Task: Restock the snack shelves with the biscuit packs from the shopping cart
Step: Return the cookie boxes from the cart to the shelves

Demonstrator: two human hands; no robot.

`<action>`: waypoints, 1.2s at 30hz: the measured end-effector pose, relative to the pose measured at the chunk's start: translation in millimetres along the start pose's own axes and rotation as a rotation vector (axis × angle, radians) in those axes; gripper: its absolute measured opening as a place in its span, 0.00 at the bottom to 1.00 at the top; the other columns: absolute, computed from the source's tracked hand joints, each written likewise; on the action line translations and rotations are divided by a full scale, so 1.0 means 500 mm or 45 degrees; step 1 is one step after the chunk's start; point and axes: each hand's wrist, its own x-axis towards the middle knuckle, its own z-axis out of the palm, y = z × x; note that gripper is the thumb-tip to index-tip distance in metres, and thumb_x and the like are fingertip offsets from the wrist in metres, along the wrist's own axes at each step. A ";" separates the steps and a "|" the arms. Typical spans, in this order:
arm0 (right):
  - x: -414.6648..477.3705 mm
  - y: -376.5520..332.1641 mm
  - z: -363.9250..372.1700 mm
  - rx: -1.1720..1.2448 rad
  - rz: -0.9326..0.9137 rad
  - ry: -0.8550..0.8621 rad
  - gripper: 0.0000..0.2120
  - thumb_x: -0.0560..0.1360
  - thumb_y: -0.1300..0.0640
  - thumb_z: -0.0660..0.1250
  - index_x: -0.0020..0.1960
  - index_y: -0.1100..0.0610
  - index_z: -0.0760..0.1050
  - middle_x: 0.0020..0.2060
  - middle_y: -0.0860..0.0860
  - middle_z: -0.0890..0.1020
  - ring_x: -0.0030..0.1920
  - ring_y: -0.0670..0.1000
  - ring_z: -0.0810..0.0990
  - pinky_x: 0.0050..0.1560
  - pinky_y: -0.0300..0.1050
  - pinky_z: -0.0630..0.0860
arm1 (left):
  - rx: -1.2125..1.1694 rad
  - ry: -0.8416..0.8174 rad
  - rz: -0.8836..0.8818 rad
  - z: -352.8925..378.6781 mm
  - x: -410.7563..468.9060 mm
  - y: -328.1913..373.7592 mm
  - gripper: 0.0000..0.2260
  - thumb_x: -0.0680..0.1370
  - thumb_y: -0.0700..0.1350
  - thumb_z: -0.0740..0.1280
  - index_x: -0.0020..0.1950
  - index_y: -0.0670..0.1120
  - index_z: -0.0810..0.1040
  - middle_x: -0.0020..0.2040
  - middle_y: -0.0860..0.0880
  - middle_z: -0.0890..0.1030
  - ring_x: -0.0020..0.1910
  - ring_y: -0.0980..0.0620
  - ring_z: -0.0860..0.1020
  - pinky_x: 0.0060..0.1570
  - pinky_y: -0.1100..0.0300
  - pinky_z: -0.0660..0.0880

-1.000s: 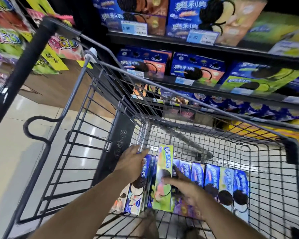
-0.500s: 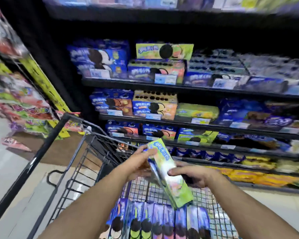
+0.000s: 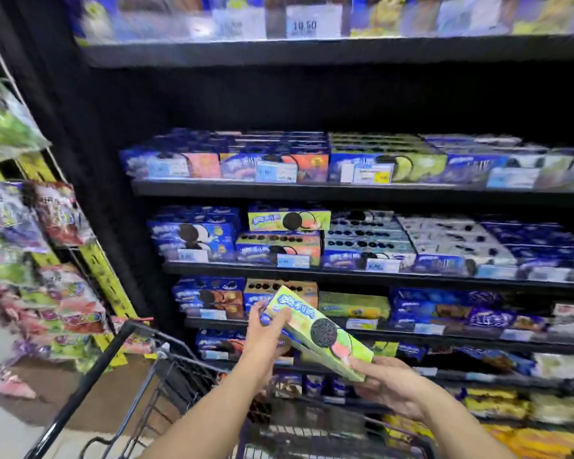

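Green biscuit pack (image 3: 315, 332) is in the air above the shopping cart (image 3: 166, 361), held tilted: far end high and left, near end low and right, cookie picture facing up. Left hand (image 3: 265, 329) grips the high end, fingers curled round the short edge. Right hand (image 3: 390, 384) holds the low end, curled round its corner. The pack hangs in front of the lower snack shelves (image 3: 345, 272) and touches none of them. Step in hand, as I read it: carrying one pack from cart to shelf, placing not yet done. A matching green pack (image 3: 289, 220) lies flat on an orange-and-blue stack (image 3: 279, 248) one shelf higher, left of centre. A flat greenish pack (image 3: 353, 304) shows just behind the held one, too blurred to confirm a match. Next move likely calls for raising the pack, levelling it, and laying it with its own flavour, label outward, clear of the price tags (image 3: 293, 261) along the shelf edge. The cart's contents are out of view. Hanging snack bags (image 3: 63, 293) fill the rack at left.
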 end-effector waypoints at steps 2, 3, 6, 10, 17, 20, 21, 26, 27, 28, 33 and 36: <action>-0.007 -0.029 0.003 -0.009 -0.122 0.001 0.47 0.58 0.55 0.85 0.72 0.64 0.68 0.59 0.60 0.83 0.57 0.57 0.84 0.54 0.48 0.80 | 0.065 -0.059 0.122 0.009 0.008 0.032 0.19 0.78 0.44 0.72 0.66 0.55 0.70 0.61 0.42 0.81 0.51 0.46 0.84 0.54 0.46 0.81; -0.013 -0.046 0.006 -0.042 -0.205 -0.001 0.43 0.60 0.54 0.84 0.71 0.62 0.71 0.57 0.57 0.84 0.54 0.53 0.85 0.51 0.43 0.80 | 0.184 -0.058 0.211 0.009 0.015 0.049 0.21 0.78 0.46 0.72 0.68 0.55 0.71 0.64 0.43 0.78 0.57 0.45 0.82 0.59 0.44 0.79; -0.030 -0.100 0.012 -0.171 -0.430 0.081 0.37 0.64 0.53 0.82 0.70 0.56 0.74 0.54 0.51 0.86 0.48 0.45 0.85 0.50 0.38 0.80 | 0.620 -0.058 0.473 -0.004 0.031 0.107 0.25 0.76 0.53 0.74 0.71 0.59 0.71 0.68 0.53 0.69 0.64 0.56 0.75 0.66 0.52 0.73; -0.040 -0.181 0.022 -0.433 -0.700 0.310 0.40 0.63 0.46 0.82 0.72 0.44 0.71 0.52 0.41 0.86 0.52 0.38 0.82 0.55 0.38 0.76 | 0.856 -0.214 0.591 -0.034 0.054 0.176 0.29 0.75 0.57 0.73 0.74 0.59 0.67 0.66 0.64 0.67 0.62 0.69 0.72 0.57 0.73 0.71; 0.015 -0.320 0.040 -0.872 -0.896 0.470 0.40 0.64 0.38 0.79 0.72 0.38 0.68 0.54 0.30 0.82 0.55 0.29 0.77 0.51 0.27 0.71 | 1.180 -0.173 0.730 -0.051 0.148 0.251 0.28 0.76 0.50 0.74 0.75 0.54 0.70 0.63 0.54 0.76 0.61 0.56 0.75 0.58 0.61 0.71; 0.048 -0.372 0.042 -0.945 -0.915 0.478 0.30 0.64 0.39 0.79 0.64 0.37 0.74 0.54 0.33 0.83 0.57 0.36 0.79 0.61 0.38 0.74 | 1.260 -0.135 0.739 -0.046 0.193 0.268 0.23 0.76 0.51 0.73 0.70 0.52 0.73 0.60 0.55 0.77 0.55 0.57 0.76 0.49 0.65 0.71; 0.061 -0.388 0.042 -0.991 -0.907 0.511 0.27 0.64 0.38 0.79 0.60 0.40 0.77 0.52 0.36 0.84 0.55 0.40 0.81 0.59 0.41 0.75 | 1.296 -0.118 0.735 -0.042 0.208 0.273 0.21 0.76 0.52 0.73 0.67 0.51 0.75 0.58 0.55 0.78 0.53 0.55 0.76 0.48 0.63 0.71; 0.123 -0.449 0.043 -1.139 -0.823 0.584 0.31 0.61 0.31 0.77 0.58 0.45 0.76 0.29 0.37 0.77 0.29 0.36 0.74 0.31 0.27 0.69 | 1.499 0.057 0.626 -0.035 0.261 0.299 0.17 0.77 0.56 0.72 0.41 0.49 0.67 0.41 0.54 0.74 0.38 0.54 0.73 0.30 0.62 0.63; 0.133 -0.455 0.046 -1.179 -0.822 0.581 0.37 0.64 0.33 0.77 0.68 0.47 0.73 0.32 0.38 0.77 0.28 0.37 0.71 0.30 0.27 0.69 | 1.512 0.068 0.610 -0.035 0.266 0.302 0.17 0.77 0.56 0.72 0.40 0.50 0.66 0.40 0.53 0.74 0.37 0.54 0.72 0.30 0.60 0.63; 0.141 -0.458 0.050 -1.217 -0.814 0.575 0.42 0.65 0.35 0.77 0.74 0.49 0.68 0.39 0.41 0.78 0.29 0.37 0.70 0.32 0.27 0.69 | 1.545 0.080 0.593 -0.035 0.270 0.305 0.17 0.77 0.55 0.72 0.41 0.49 0.66 0.41 0.51 0.74 0.37 0.54 0.72 0.31 0.58 0.63; 0.184 -0.461 0.091 -1.247 -0.877 0.553 0.44 0.68 0.37 0.76 0.78 0.48 0.63 0.61 0.47 0.80 0.60 0.51 0.80 0.53 0.41 0.73 | 1.955 0.167 0.734 -0.023 0.275 0.299 0.18 0.81 0.48 0.67 0.67 0.40 0.71 0.69 0.37 0.70 0.64 0.40 0.71 0.61 0.50 0.69; 0.195 -0.460 0.111 -1.209 -0.927 0.508 0.42 0.67 0.36 0.77 0.75 0.46 0.65 0.59 0.42 0.79 0.58 0.49 0.79 0.54 0.41 0.72 | 2.285 0.259 1.125 -0.024 0.276 0.284 0.29 0.78 0.47 0.69 0.77 0.47 0.63 0.80 0.40 0.57 0.71 0.36 0.62 0.69 0.46 0.63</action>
